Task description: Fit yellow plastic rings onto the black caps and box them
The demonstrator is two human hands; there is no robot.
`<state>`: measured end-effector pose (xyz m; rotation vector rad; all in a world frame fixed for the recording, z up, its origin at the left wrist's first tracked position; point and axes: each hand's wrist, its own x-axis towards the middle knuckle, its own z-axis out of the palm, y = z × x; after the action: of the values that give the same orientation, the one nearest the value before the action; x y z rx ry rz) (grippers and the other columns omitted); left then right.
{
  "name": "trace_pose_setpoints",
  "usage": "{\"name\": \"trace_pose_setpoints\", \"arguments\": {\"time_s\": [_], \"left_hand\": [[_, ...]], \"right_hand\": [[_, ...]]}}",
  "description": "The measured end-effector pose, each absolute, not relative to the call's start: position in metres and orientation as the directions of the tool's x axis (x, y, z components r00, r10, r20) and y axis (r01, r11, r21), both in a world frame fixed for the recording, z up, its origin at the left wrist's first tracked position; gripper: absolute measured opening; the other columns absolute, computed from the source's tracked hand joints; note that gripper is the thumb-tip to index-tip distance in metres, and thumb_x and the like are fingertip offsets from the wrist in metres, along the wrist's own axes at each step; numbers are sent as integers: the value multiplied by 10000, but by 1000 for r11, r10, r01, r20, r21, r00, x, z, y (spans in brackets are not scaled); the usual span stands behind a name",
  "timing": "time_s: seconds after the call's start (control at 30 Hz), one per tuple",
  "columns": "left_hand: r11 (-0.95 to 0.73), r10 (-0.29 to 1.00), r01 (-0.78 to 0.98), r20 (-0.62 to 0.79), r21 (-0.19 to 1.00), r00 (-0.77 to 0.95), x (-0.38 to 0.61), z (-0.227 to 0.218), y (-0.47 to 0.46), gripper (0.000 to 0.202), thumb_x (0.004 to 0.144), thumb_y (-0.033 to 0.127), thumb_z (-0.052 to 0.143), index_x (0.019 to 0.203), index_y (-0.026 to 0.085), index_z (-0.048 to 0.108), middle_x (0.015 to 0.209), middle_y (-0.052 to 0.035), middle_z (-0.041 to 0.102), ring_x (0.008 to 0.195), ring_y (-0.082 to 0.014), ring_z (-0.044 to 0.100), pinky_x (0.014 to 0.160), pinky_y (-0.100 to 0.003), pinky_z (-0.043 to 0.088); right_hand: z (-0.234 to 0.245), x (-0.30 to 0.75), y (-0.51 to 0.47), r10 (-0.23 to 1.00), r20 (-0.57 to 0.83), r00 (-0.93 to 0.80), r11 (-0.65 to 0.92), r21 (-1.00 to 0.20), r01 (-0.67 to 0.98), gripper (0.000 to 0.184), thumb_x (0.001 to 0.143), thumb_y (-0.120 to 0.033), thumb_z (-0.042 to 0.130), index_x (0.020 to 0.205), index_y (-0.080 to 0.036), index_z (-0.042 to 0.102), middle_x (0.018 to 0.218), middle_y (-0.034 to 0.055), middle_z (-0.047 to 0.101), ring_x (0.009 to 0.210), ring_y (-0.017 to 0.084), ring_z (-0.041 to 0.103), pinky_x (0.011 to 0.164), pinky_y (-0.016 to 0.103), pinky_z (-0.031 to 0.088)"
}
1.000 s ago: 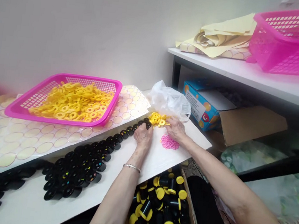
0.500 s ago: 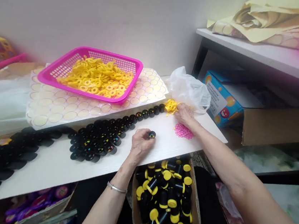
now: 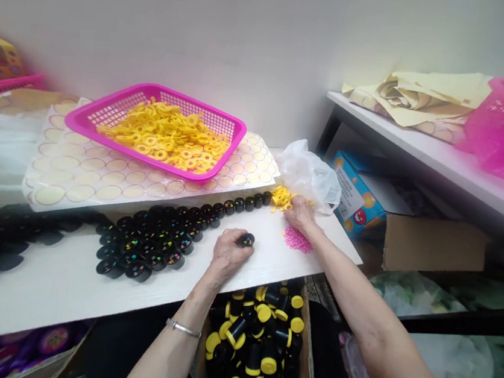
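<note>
My left hand [image 3: 230, 252] is closed around a small black cup [image 3: 247, 240], held upright with its open top showing small coloured bits inside. Reaching to the right, my right hand [image 3: 302, 215] has its fingers bent down at the edge of a small heap of yellow plastic pieces [image 3: 281, 198]. Its fingertips are partly hidden, and what they pinch does not show. Just below that hand lies a pile of small pink pieces [image 3: 297, 239]. Left of my left hand, many black cups [image 3: 150, 244] stand packed together, a single row of them running toward the yellow heap.
A pink basket [image 3: 203, 177] of yellow ring-shaped pieces stands on sheets printed with circles [image 3: 111, 180]. Below the table edge, a carton [image 3: 307, 341] holds black cups with yellow lids. A clear plastic bag [image 3: 311, 168] and an opened blue box [image 3: 349, 194] are at the right.
The view has shifted, bringing a pink basket on the right shelf further into sight. My left hand still holds the black cup, and my right hand stays at the yellow heap.
</note>
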<state>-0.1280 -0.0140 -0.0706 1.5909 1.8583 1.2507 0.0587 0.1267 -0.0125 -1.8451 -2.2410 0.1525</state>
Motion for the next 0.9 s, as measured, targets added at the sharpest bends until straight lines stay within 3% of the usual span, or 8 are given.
{"name": "trace_pose_setpoints", "arguments": {"time_s": [0.17,0.33,0.67,0.9], "left_hand": [[-46,937,596,241,802,-252,-126,-64,-15,285,546,219,681,830,216,699,833,-15,653,864,-193,564,803,-302,460],[-64,950,617,237,784,-203,-126,-59,-16,207,567,324,699,748,222,699,748,-5,640,860,-189,544,773,-278,435],[-53,958,605,212,794,-194,-124,-51,-19,177,597,365,669,660,200,678,705,-9,654,841,-196,523,741,-279,398],[-77,949,619,248,782,-196,-126,-62,-16,176,599,363,657,690,216,693,732,-10,663,854,-195,530,765,-281,407]], "right_hand": [[-9,58,98,951,266,-160,270,-455,849,262,688,-271,520,897,-139,607,881,85,614,808,212,549,674,292,397],[-13,34,56,854,189,-486,450,-736,505,226,632,-282,592,831,-175,611,752,-14,567,625,115,474,595,242,384],[-4,16,34,775,122,-621,493,-731,472,148,622,-186,594,767,-187,621,764,-24,524,659,107,466,603,238,349],[-7,17,29,766,176,-618,499,-769,399,122,657,-181,581,776,-169,602,749,-22,490,651,103,460,606,239,357]]}}
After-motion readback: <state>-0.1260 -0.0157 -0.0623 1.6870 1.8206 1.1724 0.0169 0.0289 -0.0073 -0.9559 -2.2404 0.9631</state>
